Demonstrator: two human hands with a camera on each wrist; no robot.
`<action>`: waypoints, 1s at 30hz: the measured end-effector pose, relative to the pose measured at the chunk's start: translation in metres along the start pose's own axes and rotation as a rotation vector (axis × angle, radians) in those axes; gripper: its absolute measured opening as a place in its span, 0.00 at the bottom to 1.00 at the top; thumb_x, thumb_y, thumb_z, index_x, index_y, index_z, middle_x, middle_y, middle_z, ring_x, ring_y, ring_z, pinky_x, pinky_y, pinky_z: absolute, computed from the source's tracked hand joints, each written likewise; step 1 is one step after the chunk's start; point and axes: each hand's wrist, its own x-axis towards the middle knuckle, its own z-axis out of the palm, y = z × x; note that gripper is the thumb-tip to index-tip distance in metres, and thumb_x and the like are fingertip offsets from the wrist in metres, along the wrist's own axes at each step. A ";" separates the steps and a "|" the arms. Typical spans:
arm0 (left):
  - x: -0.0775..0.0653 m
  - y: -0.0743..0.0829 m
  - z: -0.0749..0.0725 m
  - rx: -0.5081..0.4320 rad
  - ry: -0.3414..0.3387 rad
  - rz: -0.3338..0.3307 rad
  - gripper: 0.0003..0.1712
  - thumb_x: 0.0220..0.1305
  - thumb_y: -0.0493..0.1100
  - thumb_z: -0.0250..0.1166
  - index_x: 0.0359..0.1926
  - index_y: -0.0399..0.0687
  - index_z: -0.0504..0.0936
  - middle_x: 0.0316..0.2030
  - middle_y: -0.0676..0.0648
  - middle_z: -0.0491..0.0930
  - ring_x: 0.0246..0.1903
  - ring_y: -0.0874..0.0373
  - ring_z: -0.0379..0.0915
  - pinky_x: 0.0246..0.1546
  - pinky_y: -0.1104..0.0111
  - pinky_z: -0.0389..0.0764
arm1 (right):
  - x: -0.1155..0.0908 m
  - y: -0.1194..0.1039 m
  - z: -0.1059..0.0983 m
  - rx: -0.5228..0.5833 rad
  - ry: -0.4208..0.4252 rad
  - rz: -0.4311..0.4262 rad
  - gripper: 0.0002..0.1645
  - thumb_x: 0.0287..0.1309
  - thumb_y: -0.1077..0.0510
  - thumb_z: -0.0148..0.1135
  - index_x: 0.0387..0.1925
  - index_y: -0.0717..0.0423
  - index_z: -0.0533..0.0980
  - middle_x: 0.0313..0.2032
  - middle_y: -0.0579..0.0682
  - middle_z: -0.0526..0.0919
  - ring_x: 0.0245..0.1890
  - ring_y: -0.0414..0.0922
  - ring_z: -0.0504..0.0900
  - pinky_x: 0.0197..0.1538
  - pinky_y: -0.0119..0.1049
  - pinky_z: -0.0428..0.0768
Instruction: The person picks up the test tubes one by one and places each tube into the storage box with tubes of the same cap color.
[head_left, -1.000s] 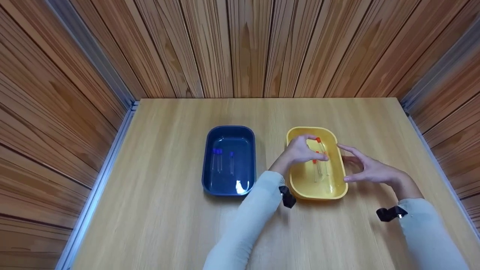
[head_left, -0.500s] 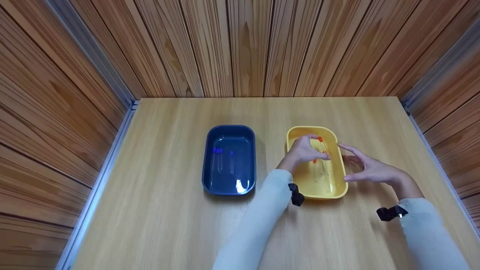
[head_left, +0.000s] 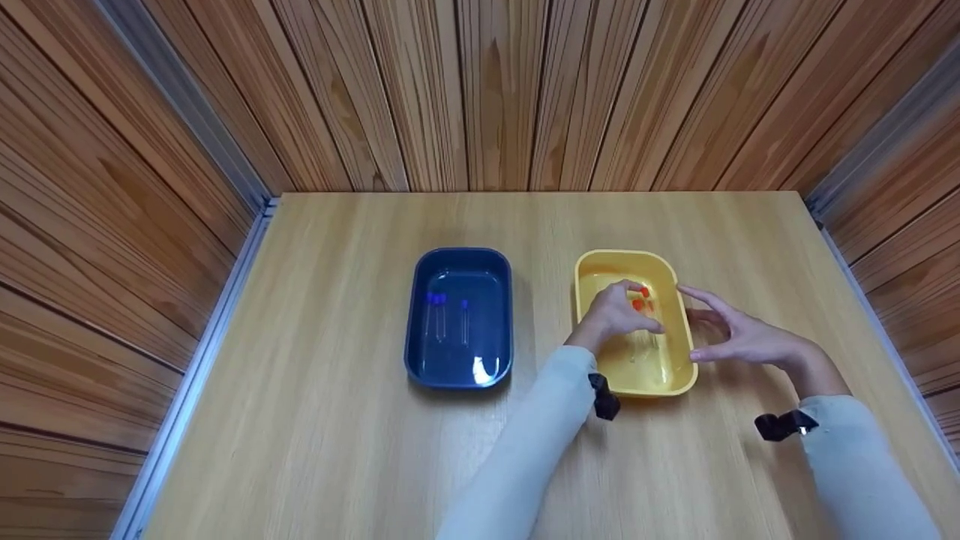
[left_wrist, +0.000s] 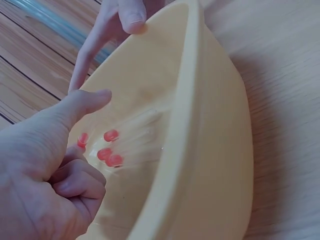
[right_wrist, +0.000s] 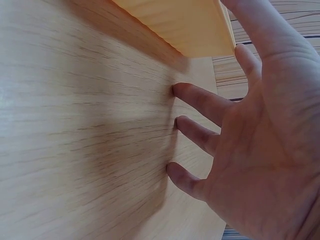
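My left hand (head_left: pixel 619 311) is over the yellow tray (head_left: pixel 641 388). It appears to hold a red-capped clear test tube (left_wrist: pixel 82 140) lengthwise, its index fingertip at the cap and its thumb near the other end; the clear glass barely shows. The remaining fingers curl in. Below lie three more red-capped test tubes (left_wrist: pixel 111 135), side by side on the tray floor. At the tray's right rim, my right hand (head_left: pixel 742 341) touches the wall with thumb and index fingertips, fingers spread. In the right wrist view, its other fingertips (right_wrist: pixel 182 91) rest on the table.
A dark blue tray (head_left: pixel 459 380) stands left of the yellow one, holding three purple-capped test tubes (head_left: pixel 441 319). Both trays are on a wooden table (head_left: pixel 322 315). Wood-panelled walls (head_left: pixel 495 97) enclose the back and sides.
My left hand has shifted slightly right, then nearer the front edge, and the tube's red cap has moved along with its index fingertip. The right hand and both trays keep their places.
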 end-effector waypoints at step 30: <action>0.036 -0.024 0.017 0.176 -0.034 -0.008 0.52 0.55 0.48 0.91 0.80 0.66 0.79 0.67 0.57 0.87 0.62 0.64 0.82 0.72 0.72 0.80 | -0.003 -0.002 0.000 0.007 -0.015 0.008 0.69 0.72 0.54 0.76 0.94 0.38 0.37 0.91 0.72 0.46 0.89 0.80 0.45 0.77 0.91 0.46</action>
